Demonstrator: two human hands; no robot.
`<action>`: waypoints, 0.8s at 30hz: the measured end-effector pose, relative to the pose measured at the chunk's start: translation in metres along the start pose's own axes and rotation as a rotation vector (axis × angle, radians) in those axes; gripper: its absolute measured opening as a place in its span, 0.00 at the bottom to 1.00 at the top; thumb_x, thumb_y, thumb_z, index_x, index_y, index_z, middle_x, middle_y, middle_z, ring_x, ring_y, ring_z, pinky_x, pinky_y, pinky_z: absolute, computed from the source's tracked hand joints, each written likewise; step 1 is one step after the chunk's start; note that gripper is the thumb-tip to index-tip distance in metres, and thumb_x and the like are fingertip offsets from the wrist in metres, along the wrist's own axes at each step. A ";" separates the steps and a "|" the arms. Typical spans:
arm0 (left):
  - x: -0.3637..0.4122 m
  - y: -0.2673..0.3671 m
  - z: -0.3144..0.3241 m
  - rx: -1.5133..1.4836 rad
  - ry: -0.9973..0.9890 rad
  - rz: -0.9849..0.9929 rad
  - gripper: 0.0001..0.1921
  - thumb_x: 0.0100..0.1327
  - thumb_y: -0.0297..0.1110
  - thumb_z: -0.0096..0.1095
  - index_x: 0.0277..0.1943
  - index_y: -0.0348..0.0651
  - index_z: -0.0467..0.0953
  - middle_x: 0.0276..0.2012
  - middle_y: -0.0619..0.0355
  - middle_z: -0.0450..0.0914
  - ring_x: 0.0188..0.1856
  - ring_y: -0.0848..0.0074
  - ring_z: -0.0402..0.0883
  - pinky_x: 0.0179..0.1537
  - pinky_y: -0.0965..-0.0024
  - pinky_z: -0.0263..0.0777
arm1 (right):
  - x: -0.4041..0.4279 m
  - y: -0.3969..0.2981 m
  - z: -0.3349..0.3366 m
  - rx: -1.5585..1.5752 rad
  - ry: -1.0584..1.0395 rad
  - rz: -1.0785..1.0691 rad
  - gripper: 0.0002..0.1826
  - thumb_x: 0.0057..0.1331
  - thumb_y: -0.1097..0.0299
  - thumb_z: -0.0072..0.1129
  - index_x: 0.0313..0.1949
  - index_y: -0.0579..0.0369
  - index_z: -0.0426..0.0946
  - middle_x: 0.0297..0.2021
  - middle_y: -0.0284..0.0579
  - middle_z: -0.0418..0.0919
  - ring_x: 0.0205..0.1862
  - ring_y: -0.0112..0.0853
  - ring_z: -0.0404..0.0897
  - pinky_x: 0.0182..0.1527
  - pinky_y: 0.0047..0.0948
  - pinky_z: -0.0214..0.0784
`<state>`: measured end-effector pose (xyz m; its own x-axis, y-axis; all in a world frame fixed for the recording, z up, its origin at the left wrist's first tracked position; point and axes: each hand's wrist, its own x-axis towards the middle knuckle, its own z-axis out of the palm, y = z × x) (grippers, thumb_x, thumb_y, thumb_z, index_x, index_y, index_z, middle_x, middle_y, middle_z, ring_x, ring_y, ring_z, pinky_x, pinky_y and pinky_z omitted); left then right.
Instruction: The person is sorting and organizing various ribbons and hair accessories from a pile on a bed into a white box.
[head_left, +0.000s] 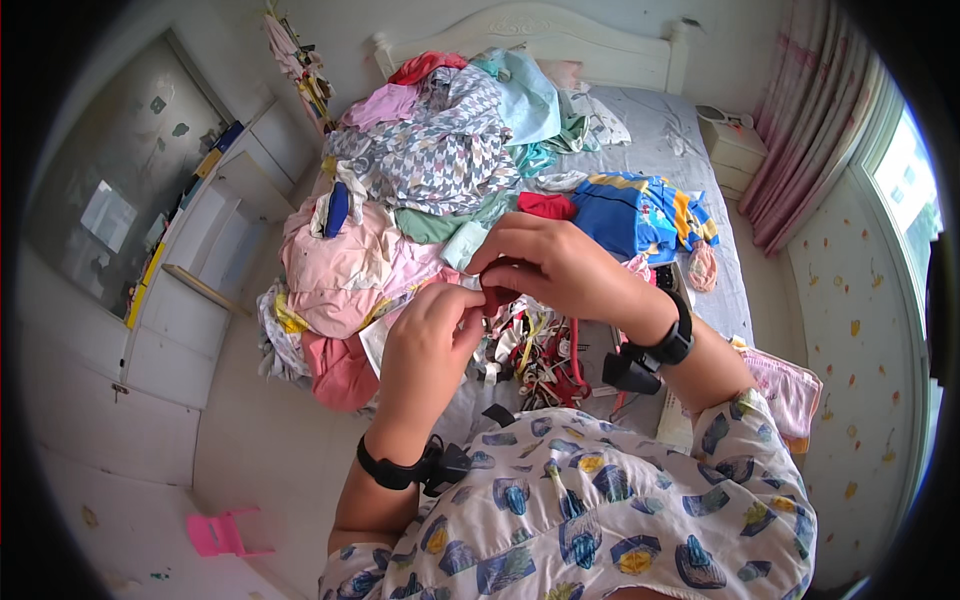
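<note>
My left hand (431, 341) and my right hand (551, 266) meet over the near edge of the bed. Between their fingertips is a small dark red fabric item (496, 291), partly hidden by the fingers; both hands pinch it. Below them lies a tangled heap of ribbons and bands (544, 352) in red, white, black and yellow. A pink pile of clothes (341, 262) lies to the left of my hands. Beyond them are a green cloth (431, 225), a folded red cloth (546, 205) and blue and yellow clothing (622, 214).
A large houndstooth-patterned fabric (442, 142) is heaped near the white headboard (540, 30). A nightstand (731, 154) stands at the right of the bed, by pink curtains (802, 127). Open cabinets (217, 232) line the left wall. A pink plastic chair (221, 534) is on the floor.
</note>
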<state>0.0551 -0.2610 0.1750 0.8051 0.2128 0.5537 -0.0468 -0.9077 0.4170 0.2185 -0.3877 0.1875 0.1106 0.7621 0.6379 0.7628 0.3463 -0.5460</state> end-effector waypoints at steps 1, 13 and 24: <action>0.002 0.000 0.000 0.009 0.007 0.103 0.09 0.56 0.19 0.61 0.40 0.38 0.76 0.35 0.52 0.79 0.35 0.61 0.80 0.35 0.64 0.75 | -0.001 0.014 0.000 0.064 -0.010 -0.013 0.07 0.65 0.72 0.60 0.42 0.57 0.76 0.33 0.41 0.78 0.37 0.32 0.79 0.37 0.28 0.71; 0.006 -0.007 -0.002 -0.062 0.244 -0.129 0.14 0.59 0.19 0.63 0.47 0.37 0.71 0.38 0.55 0.81 0.37 0.72 0.82 0.38 0.71 0.74 | -0.028 -0.014 0.044 0.432 -0.168 0.494 0.11 0.72 0.61 0.50 0.42 0.56 0.72 0.25 0.43 0.79 0.23 0.33 0.78 0.27 0.30 0.70; -0.003 -0.013 -0.018 -0.342 0.381 0.002 0.12 0.53 0.18 0.68 0.37 0.39 0.72 0.36 0.56 0.81 0.37 0.68 0.81 0.40 0.70 0.73 | -0.016 0.009 0.035 0.227 -0.158 0.221 0.12 0.71 0.62 0.51 0.42 0.56 0.78 0.27 0.51 0.77 0.27 0.36 0.77 0.32 0.34 0.68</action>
<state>0.0426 -0.2434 0.1813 0.5353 0.3855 0.7516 -0.2900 -0.7518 0.5922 0.2014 -0.3770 0.1534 0.1434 0.9012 0.4090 0.5683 0.2633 -0.7795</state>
